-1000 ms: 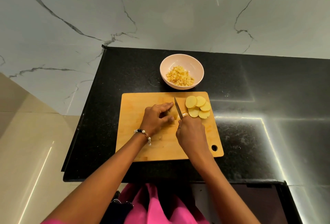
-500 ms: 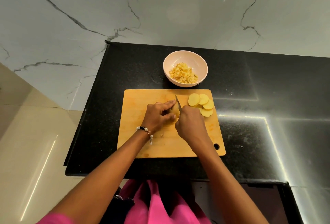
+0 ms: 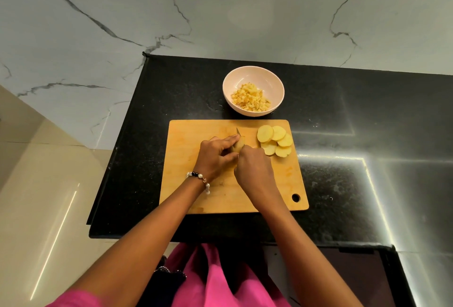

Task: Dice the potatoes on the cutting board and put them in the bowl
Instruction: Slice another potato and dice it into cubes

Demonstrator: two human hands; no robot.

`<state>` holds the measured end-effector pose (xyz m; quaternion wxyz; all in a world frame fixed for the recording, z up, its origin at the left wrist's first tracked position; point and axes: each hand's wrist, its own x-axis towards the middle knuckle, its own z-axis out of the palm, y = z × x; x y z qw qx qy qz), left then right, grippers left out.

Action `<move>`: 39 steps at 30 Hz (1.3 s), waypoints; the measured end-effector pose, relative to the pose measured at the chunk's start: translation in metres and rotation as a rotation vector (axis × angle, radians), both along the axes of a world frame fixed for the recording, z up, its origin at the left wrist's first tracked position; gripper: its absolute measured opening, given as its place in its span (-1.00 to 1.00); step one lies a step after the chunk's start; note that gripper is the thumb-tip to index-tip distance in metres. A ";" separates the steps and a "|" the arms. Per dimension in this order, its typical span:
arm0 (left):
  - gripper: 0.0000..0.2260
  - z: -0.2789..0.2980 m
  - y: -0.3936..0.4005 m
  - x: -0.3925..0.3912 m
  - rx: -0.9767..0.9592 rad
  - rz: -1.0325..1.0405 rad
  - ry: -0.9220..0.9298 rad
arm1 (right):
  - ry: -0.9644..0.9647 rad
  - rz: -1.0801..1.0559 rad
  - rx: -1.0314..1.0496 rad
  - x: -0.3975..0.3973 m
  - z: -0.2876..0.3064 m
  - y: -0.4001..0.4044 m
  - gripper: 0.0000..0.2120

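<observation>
Pale pink bowl [image 3: 274, 81], black counter [image 3: 343, 115], veined grey wall [image 3: 122, 12].

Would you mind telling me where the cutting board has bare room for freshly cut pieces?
The cutting board is bare along its left side and along its near edge, toward the hanging hole. It is crowded centrally, around both hands and the knife, and where potato slices fill the far right corner.

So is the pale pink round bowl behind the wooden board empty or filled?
Partly filled: the pale pink bowl holds a heap of small yellow potato cubes in its near half; the far inner wall is bare.

Pink garment [image 3: 220, 279], beaded bracelet [image 3: 199, 177] on left wrist.
</observation>
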<state>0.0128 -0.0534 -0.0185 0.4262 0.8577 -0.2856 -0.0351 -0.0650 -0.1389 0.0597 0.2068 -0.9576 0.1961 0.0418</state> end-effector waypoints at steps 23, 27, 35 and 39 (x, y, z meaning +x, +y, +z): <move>-0.53 0.005 0.003 0.003 0.036 0.034 0.102 | 0.033 -0.026 -0.121 -0.058 -0.067 -0.004 -0.73; -0.53 0.003 0.004 0.003 0.009 0.038 0.127 | -0.049 -0.088 -0.031 -0.040 -0.059 -0.028 -0.77; -0.54 0.001 0.005 0.003 -0.006 0.044 0.148 | -0.178 -0.400 0.600 -0.036 -0.039 -0.050 -0.74; -0.54 -0.001 0.004 0.004 -0.013 0.044 0.149 | -0.190 -0.393 0.740 -0.042 -0.026 -0.042 -0.79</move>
